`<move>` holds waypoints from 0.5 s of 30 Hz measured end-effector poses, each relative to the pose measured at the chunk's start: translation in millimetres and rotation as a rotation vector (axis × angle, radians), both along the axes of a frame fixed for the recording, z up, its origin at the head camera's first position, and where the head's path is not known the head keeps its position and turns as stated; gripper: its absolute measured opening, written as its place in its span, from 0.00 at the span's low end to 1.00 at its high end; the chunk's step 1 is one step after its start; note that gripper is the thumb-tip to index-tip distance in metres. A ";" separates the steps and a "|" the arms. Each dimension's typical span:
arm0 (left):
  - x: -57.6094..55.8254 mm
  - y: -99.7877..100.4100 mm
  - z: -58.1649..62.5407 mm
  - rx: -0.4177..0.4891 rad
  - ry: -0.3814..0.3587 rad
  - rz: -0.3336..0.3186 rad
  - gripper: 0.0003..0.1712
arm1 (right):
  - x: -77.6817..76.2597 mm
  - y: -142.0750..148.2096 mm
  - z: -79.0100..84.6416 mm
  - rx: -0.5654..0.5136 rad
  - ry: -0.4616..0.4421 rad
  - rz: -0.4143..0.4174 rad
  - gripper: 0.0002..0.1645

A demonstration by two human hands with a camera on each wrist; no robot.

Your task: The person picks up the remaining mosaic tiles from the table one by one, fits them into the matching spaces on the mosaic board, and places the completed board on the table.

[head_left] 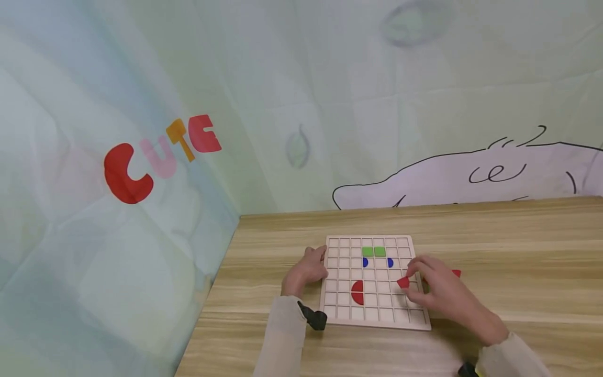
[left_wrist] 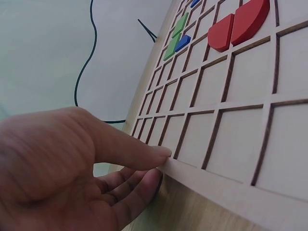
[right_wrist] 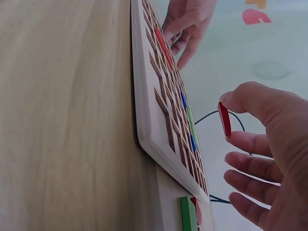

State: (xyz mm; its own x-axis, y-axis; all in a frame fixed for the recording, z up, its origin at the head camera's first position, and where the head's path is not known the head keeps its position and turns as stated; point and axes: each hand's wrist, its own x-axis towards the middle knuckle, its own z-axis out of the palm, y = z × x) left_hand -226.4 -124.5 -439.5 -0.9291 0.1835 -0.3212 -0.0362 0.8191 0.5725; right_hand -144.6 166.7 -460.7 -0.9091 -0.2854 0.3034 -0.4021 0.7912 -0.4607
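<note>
A pale wooden grid board (head_left: 345,274) lies on the table. My left hand (head_left: 306,269) holds its left edge; in the left wrist view the thumb (left_wrist: 156,156) rests on the rim with the other fingers curled below it. Over the board's right side, my right hand (head_left: 443,290) pinches a small red tile (right_wrist: 224,119) between thumb and index finger, the other fingers spread apart. Set in the grid are two green squares (head_left: 367,252), two blue half-round tiles (head_left: 390,263) below them, and two red quarter-round tiles (head_left: 357,286) forming a half circle.
Beyond the board's right edge, partly behind my right hand, another red piece (head_left: 456,273) lies on the table (head_left: 542,246). The right wrist view also shows a green block (right_wrist: 187,214) there. A printed cloth backdrop (head_left: 264,131) rises at the table's far and left edges.
</note>
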 end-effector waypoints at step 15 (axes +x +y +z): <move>-0.3 -0.4 0.2 0.012 -0.003 -0.003 0.43 | 4.8 -18.9 -1.8 0.024 -0.024 0.007 0.14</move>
State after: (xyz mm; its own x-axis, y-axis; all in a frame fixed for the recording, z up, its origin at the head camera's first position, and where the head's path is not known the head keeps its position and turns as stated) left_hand -226.7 -124.9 -439.4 -0.9275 0.1898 -0.3221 -0.0358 0.8125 0.5818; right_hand -139.8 147.8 -462.5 -0.9141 -0.2985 0.2744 -0.3965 0.7994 -0.4514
